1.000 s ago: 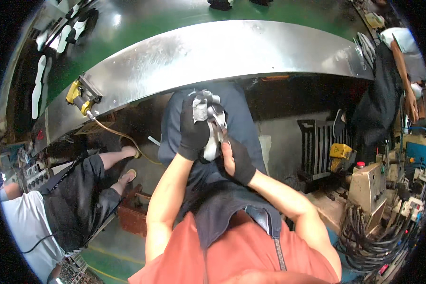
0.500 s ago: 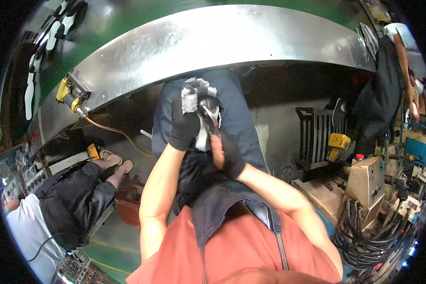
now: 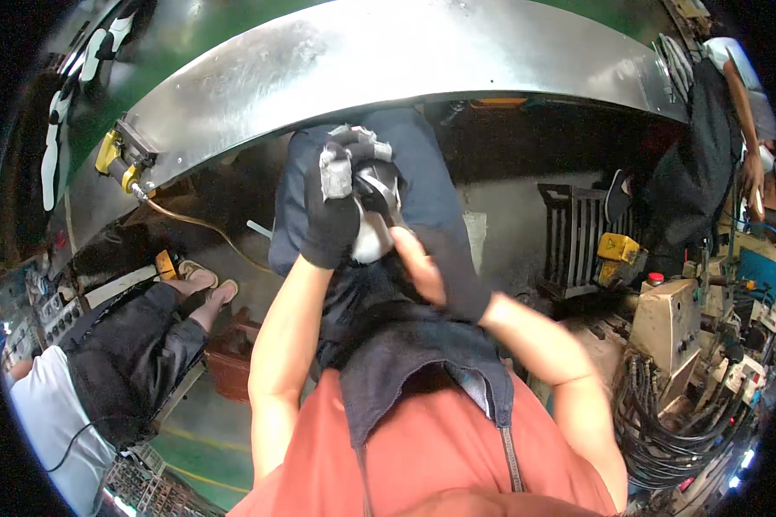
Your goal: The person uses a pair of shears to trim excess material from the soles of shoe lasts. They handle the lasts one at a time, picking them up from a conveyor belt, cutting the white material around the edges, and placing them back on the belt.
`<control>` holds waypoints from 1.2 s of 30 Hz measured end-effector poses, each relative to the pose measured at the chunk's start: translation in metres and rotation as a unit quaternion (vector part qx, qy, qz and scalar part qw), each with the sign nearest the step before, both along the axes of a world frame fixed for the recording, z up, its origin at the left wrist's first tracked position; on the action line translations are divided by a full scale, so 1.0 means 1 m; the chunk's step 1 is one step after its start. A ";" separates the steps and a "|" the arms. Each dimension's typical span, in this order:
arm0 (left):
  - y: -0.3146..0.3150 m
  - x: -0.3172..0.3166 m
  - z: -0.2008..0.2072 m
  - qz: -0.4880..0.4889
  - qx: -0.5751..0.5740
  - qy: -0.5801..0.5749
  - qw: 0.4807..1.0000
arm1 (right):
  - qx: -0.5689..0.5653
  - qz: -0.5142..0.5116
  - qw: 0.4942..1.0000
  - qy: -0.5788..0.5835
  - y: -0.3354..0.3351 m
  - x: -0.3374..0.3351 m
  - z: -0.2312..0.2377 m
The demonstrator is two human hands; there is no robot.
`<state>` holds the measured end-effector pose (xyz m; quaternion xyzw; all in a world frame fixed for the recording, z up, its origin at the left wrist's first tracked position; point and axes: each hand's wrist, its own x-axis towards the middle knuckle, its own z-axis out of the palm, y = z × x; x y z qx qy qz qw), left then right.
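Over my lap, a black and white piece that looks like a shoe (image 3: 372, 240) rests between my thighs, its pale end toward me. My left hand (image 3: 332, 207), in a black glove with grey-taped fingertips, wraps round its left side and far end. Close on the right is my right hand (image 3: 440, 269), in a black glove that leaves the thumb bare. It is blurred by motion, with the fingers curled closed. A thin greyish strip runs from the shoe toward the thumb; whether the hand holds it is hidden.
A shiny metal bench (image 3: 388, 56) curves across the front. On its left end lies a yellow air stapler (image 3: 116, 164) with a hose. One person (image 3: 103, 379) sits at left, another (image 3: 694, 164) stands at right. A beige machine (image 3: 664, 319) with cables is on the right.
My right hand has moved a little right and toward me, away from the shoe. The left hand keeps its grip. The whole view has shifted slightly.
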<state>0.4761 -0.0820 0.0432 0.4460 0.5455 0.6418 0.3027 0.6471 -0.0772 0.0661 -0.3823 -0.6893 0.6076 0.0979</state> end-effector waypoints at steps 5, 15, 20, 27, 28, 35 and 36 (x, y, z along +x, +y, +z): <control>-0.007 -0.003 0.000 -0.006 -0.049 0.025 0.998 | 0.118 -0.111 0.972 0.170 -0.047 -0.023 -0.071; -0.116 0.036 -0.074 0.053 -0.082 -0.242 0.965 | 0.101 0.324 0.928 0.156 -0.066 0.090 -0.088; -0.121 0.037 -0.088 0.009 -0.065 -0.158 0.985 | -0.002 0.317 0.941 0.121 -0.061 0.105 -0.107; -0.107 0.043 -0.083 0.011 -0.084 -0.427 0.900 | -0.071 0.256 0.963 0.054 -0.050 0.060 -0.092; -0.103 0.036 -0.077 -0.023 -0.069 -0.428 0.901 | -0.063 0.251 0.964 0.056 -0.048 0.055 -0.095; -0.082 -0.001 -0.012 -0.098 -0.069 -0.385 0.915 | -0.046 0.144 0.986 0.069 -0.032 0.014 0.031; -0.080 -0.001 -0.006 -0.008 -0.157 -0.502 0.851 | -0.052 0.114 0.990 0.063 -0.027 0.012 0.056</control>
